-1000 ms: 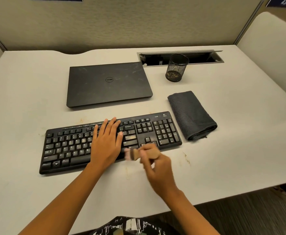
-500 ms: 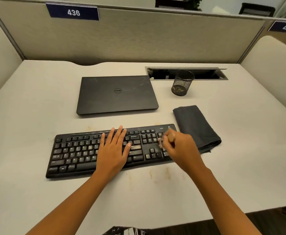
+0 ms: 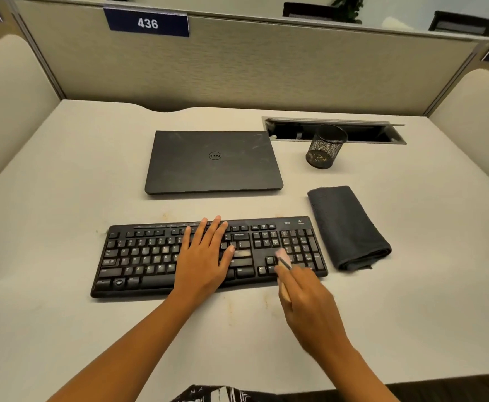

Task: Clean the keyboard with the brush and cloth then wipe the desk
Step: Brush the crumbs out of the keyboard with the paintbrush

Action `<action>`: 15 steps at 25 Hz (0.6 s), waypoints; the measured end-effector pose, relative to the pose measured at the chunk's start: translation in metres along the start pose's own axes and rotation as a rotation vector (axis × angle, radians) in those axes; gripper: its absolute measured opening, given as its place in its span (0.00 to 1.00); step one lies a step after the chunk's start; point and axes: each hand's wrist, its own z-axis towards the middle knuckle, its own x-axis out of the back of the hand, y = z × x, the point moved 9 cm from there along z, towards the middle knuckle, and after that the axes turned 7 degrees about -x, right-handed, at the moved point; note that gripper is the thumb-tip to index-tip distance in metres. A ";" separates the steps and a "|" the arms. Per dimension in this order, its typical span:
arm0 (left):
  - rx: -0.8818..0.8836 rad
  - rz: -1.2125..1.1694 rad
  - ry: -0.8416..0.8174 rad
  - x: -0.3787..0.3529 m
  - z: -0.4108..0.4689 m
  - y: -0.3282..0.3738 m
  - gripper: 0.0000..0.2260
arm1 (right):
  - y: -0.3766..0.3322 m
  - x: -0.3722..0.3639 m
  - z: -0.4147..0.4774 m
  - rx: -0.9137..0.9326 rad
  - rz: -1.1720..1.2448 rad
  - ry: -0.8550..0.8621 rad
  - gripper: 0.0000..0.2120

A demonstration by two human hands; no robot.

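Black plastic keyboard [image 3: 139, 256] lies under my left hand [image 3: 201, 264], fingers spread flat; my right hand [image 3: 307, 303] clamps a small wooden brush [image 3: 283, 256] by its arrow keys.

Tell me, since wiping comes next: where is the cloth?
Head view: the cloth lies on the desk, just right of the keyboard, in front of the mesh cup.

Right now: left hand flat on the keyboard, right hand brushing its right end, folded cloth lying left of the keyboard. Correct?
One slip. The head view shows the folded cloth lying right of the keyboard, not left. The rest holds: left hand flat on the keys, right hand holding the brush over the keyboard's right end.
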 end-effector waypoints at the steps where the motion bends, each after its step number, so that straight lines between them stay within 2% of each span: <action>1: 0.001 -0.001 0.000 0.000 0.000 0.000 0.32 | -0.006 0.001 -0.012 0.020 -0.026 -0.013 0.31; 4: 0.002 -0.004 0.015 0.002 0.000 0.000 0.32 | -0.007 -0.006 -0.020 0.007 -0.064 -0.033 0.29; 7: 0.000 -0.013 0.023 0.002 0.000 -0.001 0.32 | 0.001 -0.018 0.014 -0.039 -0.071 0.034 0.13; 11: -0.002 -0.006 0.026 0.000 0.000 -0.002 0.31 | 0.006 -0.025 0.041 -0.109 -0.063 0.029 0.19; 15: 0.003 -0.002 0.029 -0.001 0.000 -0.003 0.30 | -0.017 -0.010 -0.001 -0.052 -0.113 0.022 0.14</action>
